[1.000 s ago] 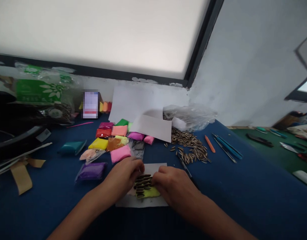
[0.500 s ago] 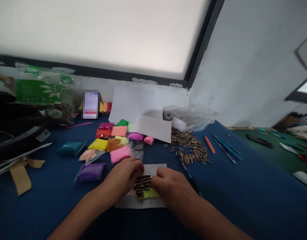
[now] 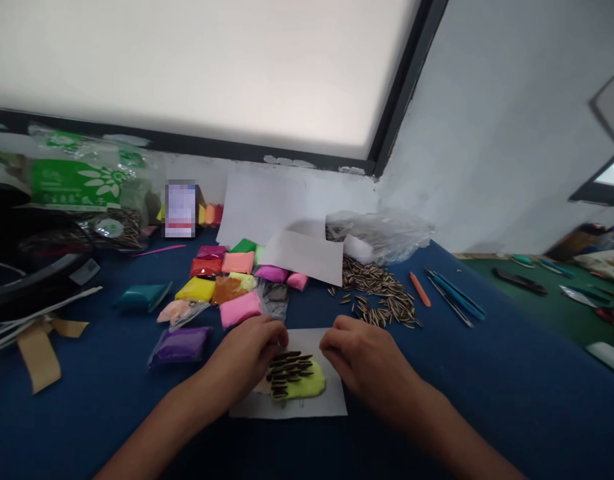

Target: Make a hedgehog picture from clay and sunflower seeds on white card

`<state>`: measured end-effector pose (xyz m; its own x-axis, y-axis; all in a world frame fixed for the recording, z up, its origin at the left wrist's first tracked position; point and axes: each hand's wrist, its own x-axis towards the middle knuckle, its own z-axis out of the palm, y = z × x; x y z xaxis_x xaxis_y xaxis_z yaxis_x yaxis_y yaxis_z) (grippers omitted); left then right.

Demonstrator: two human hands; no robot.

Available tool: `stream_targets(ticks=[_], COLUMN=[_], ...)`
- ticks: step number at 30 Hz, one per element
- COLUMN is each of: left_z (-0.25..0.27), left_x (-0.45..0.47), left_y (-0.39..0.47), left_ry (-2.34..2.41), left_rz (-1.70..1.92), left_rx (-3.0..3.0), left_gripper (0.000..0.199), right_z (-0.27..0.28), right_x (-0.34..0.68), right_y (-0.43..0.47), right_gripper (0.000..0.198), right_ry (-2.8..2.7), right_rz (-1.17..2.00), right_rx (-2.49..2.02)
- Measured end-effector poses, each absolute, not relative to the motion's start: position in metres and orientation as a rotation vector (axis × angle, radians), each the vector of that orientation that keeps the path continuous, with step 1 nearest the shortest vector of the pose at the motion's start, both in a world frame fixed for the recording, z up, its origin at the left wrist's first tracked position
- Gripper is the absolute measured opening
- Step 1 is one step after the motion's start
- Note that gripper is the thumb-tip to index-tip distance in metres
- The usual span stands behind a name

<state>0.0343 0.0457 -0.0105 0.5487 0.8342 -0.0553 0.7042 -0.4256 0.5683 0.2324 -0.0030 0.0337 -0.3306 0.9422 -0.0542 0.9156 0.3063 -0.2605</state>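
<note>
A white sheet of paper (image 3: 331, 407) lies in front of me, bearing a flat patch of yellow-green clay (image 3: 314, 383). Rows of striped sunflower seeds (image 3: 289, 368) are set in the clay's left and upper part. Some pale pink clay shows at its left, partly covered by my left hand (image 3: 254, 350). That hand rests over the sheet's left side, fingers curled together beside the seeds; whatever may be in them is hidden. My right hand (image 3: 364, 353) is at the sheet's right edge, off the clay, thumb and fingers pinched. Anything between those fingertips is too small to make out.
Loose sunflower seeds (image 3: 377, 287) are heaped beyond my right hand, beside an orange stick (image 3: 420, 289) and blue tweezers (image 3: 457, 293). Packets of coloured clay, such as a purple one (image 3: 181, 345), lie to the left. A pixelated phone (image 3: 181, 210) stands behind them.
My right hand has moved right, away from the seeds, uncovering the clay's right part and more seeds. It now covers the pen seen earlier. My left hand has stayed put.
</note>
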Motion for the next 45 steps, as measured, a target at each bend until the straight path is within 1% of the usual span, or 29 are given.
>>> stream_targets(ticks=[8,13,18,23,45], left_z=[-0.009,-0.011,-0.012,-0.012,-0.015], left_x=[0.035,0.034,0.033,0.034,0.032], left_y=[0.044,0.044,0.045,0.044,0.045], left_ry=[1.262,1.247,1.247,1.257,1.239], left_rz=[0.303,0.329,0.335,0.326,0.355], left_rx=[2.224,2.229,2.228,2.234,2.265], left_gripper=[0.020,0.019,0.019,0.020,0.020], right_z=[0.029,0.023,0.020,0.020,0.017], right_x=[0.231,0.231,0.232,0.231,0.228], right_y=[-0.001,0.000,0.000,0.001,0.005], right_gripper=[0.017,0.013,0.016,0.015,0.015], right_ry=[-2.441,-2.414,-2.423,-2.420,-2.525], right_rz=[0.552,0.495,0.500,0.530,0.454], right_rx=[-1.709,-1.713,-1.673,-1.662,-1.644])
